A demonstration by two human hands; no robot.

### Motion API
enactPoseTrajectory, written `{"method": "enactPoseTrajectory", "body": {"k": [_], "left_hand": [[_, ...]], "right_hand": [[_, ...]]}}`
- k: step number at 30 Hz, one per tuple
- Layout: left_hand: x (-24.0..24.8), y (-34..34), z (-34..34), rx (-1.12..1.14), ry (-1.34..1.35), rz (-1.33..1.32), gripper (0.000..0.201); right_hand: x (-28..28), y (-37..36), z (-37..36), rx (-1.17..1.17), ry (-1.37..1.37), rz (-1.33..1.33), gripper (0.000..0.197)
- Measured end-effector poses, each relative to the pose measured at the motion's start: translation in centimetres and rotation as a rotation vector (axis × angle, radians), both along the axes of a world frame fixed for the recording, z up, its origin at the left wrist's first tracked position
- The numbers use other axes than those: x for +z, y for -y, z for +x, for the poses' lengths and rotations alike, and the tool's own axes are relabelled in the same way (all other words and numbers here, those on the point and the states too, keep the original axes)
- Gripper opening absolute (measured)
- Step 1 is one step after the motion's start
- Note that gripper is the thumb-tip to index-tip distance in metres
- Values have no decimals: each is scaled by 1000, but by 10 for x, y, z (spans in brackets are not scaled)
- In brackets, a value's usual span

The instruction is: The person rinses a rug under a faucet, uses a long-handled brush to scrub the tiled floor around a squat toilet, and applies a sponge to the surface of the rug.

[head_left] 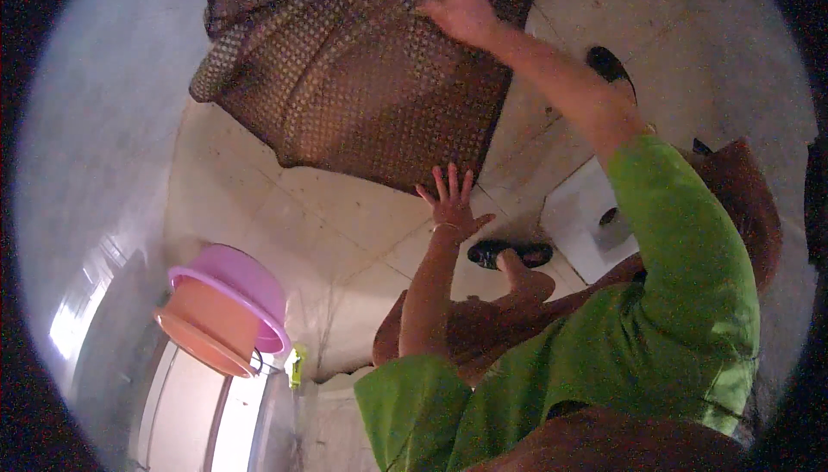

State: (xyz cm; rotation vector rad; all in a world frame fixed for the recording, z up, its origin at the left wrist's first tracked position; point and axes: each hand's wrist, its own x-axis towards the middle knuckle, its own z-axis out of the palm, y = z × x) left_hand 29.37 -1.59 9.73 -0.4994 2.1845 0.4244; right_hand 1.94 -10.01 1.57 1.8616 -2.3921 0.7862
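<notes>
A large brown textured cloth (388,101) with a dotted pattern is spread over the tiled floor ahead of me, bunched in folds at its far left. My left hand (453,206) has its fingers spread, and their tips reach the near right edge of the cloth. Farther off, my right hand (463,12) is curled closed against the upper right part of the cloth. Whether those fingers grip a fold or some small item is hidden.
A pink basin (237,287) and an orange basin (203,327) sit together at the left. A white floor fixture (578,213) with a dark hole lies to the right. My dark shoes (517,254) stand on the pale tiles, and a grey wall (95,144) runs along the left.
</notes>
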Motion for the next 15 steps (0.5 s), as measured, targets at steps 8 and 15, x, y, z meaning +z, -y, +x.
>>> {"method": "enactPoseTrajectory", "body": {"k": [8,15], "left_hand": [[3,-12,-42,-99,31,74,94],[25,116,-154,128,-732,-413,71]], "right_hand": [[51,-61,8,51,706,456,29],[48,-69,-88,-47,30,207,28]]}}
